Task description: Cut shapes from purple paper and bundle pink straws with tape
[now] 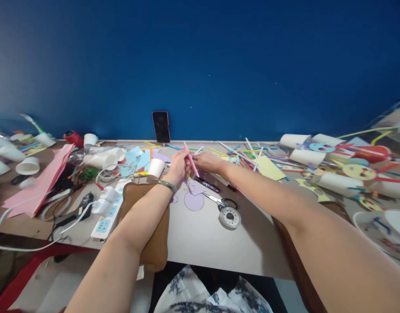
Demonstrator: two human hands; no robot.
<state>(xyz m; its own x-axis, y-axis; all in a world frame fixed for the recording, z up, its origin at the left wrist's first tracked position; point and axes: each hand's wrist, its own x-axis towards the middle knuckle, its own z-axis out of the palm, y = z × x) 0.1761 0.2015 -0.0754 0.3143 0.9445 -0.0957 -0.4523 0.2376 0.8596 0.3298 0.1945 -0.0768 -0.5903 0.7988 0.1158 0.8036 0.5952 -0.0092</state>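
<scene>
My left hand [178,166] is closed round a pink straw [191,160], which tilts up and to the left near the back of the table. Just to its right, my right hand [209,162] has its fingers drawn together and pointing at the straw; what they hold, if anything, is hidden. Below the hands lie a purple paper circle [193,201] and purple paper scraps [196,187]. Scissors [216,199] and a roll of clear tape [230,217] rest nearer to me.
A phone [161,126] leans on the blue wall. Left are a paper cup [156,168], a power strip [105,224] with cables and pink paper [40,182]. Coloured straws [242,152], yellow paper [270,168] and decorated paper cups [338,182] lie right.
</scene>
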